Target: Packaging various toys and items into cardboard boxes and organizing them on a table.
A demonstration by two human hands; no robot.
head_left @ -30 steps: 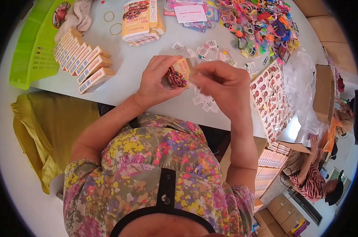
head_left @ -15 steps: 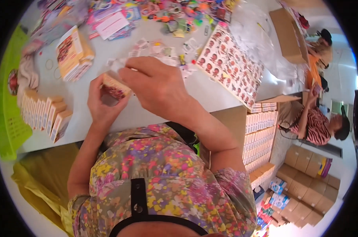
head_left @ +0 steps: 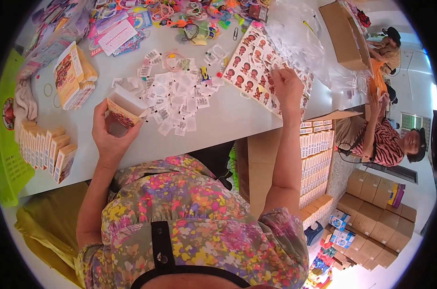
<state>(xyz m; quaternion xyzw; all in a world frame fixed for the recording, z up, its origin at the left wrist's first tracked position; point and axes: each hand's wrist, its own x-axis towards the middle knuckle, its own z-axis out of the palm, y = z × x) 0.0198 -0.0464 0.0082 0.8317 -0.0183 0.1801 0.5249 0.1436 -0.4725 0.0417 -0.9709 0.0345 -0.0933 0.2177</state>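
Note:
My left hand [head_left: 113,135] is closed round a small open carton [head_left: 122,114], yellow and red with a white inner flap standing up. On the table's right part, my right hand [head_left: 289,89] rests over sheets of character stickers [head_left: 249,67]. Its fingers are bent together at the sheets' surface; what they hold, if anything, is hidden. Just right of the carton spreads a loose heap of small clear and white packets [head_left: 177,98] with printed labels.
Folded flat cartons [head_left: 76,79] stand behind my left hand, and a row of filled cartons [head_left: 48,147] is at the left edge. Colourful trinkets [head_left: 194,21] lie at the back. A big box of packed cartons [head_left: 317,159] stands right. Other people [head_left: 380,139] work beyond.
My right hand has moved away from the carton, to the right onto the sticker sheets. My left hand still holds the carton, now slightly lower left in view. The packet heap is uncovered.

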